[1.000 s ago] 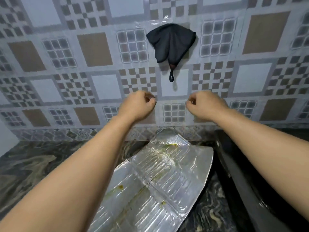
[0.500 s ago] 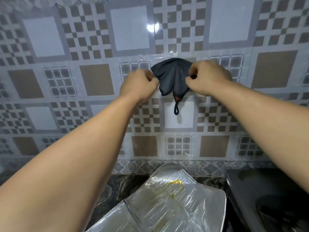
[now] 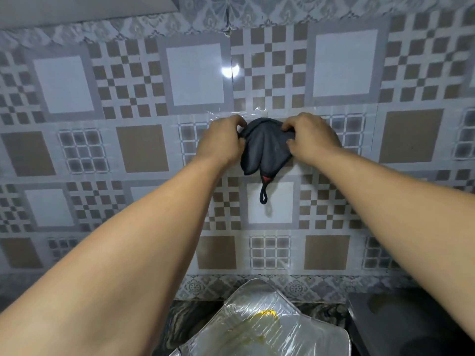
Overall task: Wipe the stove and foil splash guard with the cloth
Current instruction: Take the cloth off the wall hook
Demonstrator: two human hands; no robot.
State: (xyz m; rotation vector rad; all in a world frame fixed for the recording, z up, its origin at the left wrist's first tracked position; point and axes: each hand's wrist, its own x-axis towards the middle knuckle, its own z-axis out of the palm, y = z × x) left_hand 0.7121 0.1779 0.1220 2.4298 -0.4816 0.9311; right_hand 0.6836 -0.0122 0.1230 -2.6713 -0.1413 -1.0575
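A dark grey cloth [image 3: 264, 150] hangs bunched on the tiled wall, its loop dangling below. My left hand [image 3: 222, 141] pinches the cloth's left edge and my right hand [image 3: 312, 136] grips its upper right edge. The foil splash guard [image 3: 259, 327] lies flat on the counter at the bottom, with yellow and greenish stains on it. The black stove [image 3: 411, 325] shows only as a dark corner at the bottom right.
The patterned tile wall [image 3: 195, 75] fills most of the view, with clear plastic sheeting taped over it behind the cloth. A dark marbled counter [image 3: 180, 327] lies under the foil.
Both hands rose from below the cloth up to it and took hold of its two sides. The view tilted upward, so less of the foil and counter shows.
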